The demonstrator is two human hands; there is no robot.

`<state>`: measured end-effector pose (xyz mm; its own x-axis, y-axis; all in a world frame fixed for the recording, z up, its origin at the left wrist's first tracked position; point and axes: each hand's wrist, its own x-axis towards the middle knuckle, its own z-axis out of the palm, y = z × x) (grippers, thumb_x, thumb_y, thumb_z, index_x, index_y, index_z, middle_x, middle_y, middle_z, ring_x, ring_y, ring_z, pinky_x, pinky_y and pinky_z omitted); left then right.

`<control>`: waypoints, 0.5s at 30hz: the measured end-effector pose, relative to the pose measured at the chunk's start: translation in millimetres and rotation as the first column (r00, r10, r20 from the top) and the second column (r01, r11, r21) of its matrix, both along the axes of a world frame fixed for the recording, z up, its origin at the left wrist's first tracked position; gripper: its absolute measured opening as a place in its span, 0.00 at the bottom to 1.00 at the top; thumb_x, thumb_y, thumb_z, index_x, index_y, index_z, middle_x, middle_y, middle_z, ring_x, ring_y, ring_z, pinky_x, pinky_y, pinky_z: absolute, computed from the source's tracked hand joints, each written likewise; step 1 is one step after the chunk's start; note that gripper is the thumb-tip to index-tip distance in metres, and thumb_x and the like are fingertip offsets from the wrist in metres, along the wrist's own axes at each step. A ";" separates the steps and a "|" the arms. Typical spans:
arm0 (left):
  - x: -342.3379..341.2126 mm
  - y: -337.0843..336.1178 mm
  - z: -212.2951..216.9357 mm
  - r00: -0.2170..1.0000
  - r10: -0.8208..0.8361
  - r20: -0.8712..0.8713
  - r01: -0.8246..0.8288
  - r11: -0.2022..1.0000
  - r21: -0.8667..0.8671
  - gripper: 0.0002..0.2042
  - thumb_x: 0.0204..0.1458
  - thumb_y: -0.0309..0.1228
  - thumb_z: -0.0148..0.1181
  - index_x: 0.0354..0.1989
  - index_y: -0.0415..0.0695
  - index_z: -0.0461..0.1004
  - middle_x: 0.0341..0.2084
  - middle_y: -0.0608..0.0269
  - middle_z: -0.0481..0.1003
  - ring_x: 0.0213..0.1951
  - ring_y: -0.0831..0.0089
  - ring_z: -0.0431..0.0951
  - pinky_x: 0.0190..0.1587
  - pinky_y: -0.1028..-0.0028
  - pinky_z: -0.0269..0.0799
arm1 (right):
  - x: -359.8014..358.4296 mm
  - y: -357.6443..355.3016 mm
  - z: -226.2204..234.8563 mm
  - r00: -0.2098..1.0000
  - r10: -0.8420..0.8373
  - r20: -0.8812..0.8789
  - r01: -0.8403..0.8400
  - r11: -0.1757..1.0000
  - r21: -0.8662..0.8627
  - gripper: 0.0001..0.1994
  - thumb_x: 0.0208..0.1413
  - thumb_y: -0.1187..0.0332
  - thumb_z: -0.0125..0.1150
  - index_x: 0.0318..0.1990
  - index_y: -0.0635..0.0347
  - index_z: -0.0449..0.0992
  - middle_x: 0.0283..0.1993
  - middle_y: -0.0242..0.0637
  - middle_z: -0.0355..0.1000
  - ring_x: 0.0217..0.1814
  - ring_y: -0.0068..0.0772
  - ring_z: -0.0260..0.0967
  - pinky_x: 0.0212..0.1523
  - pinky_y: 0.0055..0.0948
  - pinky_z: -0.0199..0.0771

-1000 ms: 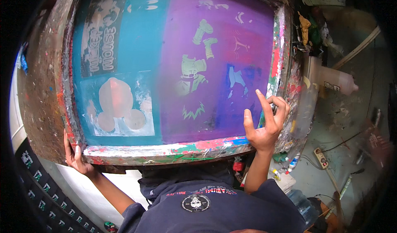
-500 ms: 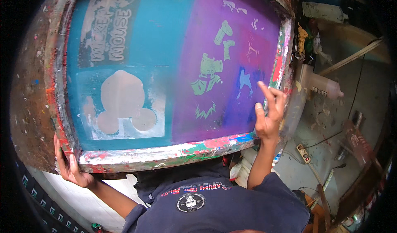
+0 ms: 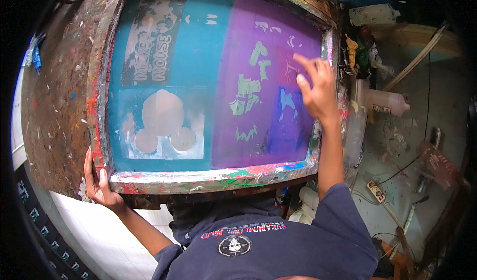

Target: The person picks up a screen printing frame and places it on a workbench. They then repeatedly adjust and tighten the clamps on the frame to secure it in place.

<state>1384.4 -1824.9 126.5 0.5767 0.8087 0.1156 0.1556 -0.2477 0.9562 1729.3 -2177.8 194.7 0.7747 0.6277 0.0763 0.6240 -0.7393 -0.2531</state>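
A large screen-printing frame (image 3: 213,181), its wooden rim crusted with red, green, blue and white paint, lies tilted in front of me. Its mesh is teal (image 3: 198,56) on the left, with a rounded mouse-head stencil (image 3: 162,113) and lettering. The other half is purple (image 3: 223,126) with pale green stencil shapes (image 3: 247,86) and red and blue patches. My left hand (image 3: 103,188) grips the near left corner, thumb on the rim, fingers along the outer side. Over the mesh's right side is my right hand (image 3: 319,91), empty, index finger extended and thumb apart; whether it touches the mesh I cannot tell.
Beneath the frame, a paint-spotted brown table (image 3: 54,116) extends left, with a blue scrap (image 3: 36,56) at its edge. To the right are a translucent bottle (image 3: 385,102), a whitish bottle (image 3: 373,15), a yellow cloth (image 3: 352,49) and a corded power strip (image 3: 375,192).
My right hand has moved from the right rim farther out over the purple mesh. The left hand stays on the near left corner. The whole view has shifted, showing more table.
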 end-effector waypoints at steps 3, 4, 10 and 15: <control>0.1 -0.4 -1.3 0.999 -0.004 0.047 0.005 1.000 -0.026 0.25 0.50 0.26 0.47 0.58 0.28 0.68 0.56 0.46 0.71 0.57 0.58 0.71 0.62 0.63 0.63 | 33.3 17.0 -3.1 1.000 -0.001 0.011 0.001 1.000 -0.008 0.18 0.56 0.63 0.52 0.54 0.55 0.75 0.41 0.45 0.68 0.50 0.45 0.62 0.57 0.40 0.61; 0.6 -0.6 -0.9 0.998 -0.006 0.067 0.009 0.999 -0.042 0.24 0.50 0.26 0.47 0.57 0.28 0.68 0.55 0.47 0.71 0.56 0.59 0.72 0.62 0.63 0.64 | 39.4 16.8 -2.9 1.000 -0.019 -0.006 0.018 0.999 -0.046 0.18 0.57 0.62 0.51 0.53 0.55 0.75 0.41 0.45 0.68 0.51 0.45 0.62 0.57 0.39 0.61; 6.6 -3.7 11.5 0.997 -0.068 0.042 0.065 0.996 0.067 0.25 0.50 0.26 0.52 0.58 0.31 0.68 0.53 0.49 0.73 0.53 0.62 0.74 0.60 0.64 0.66 | 6.7 -41.2 6.1 0.989 -0.065 0.133 0.035 0.976 0.215 0.20 0.57 0.62 0.57 0.57 0.56 0.72 0.51 0.48 0.68 0.58 0.48 0.62 0.62 0.41 0.59; 7.7 -8.8 23.9 0.991 -0.117 -0.056 0.122 0.988 0.095 0.26 0.49 0.22 0.55 0.60 0.33 0.67 0.54 0.49 0.72 0.54 0.63 0.73 0.61 0.66 0.63 | -105.2 -113.9 -3.8 0.843 -0.529 -0.097 0.536 0.816 0.217 0.36 0.52 0.58 0.65 0.65 0.66 0.59 0.66 0.53 0.59 0.70 0.54 0.53 0.69 0.44 0.52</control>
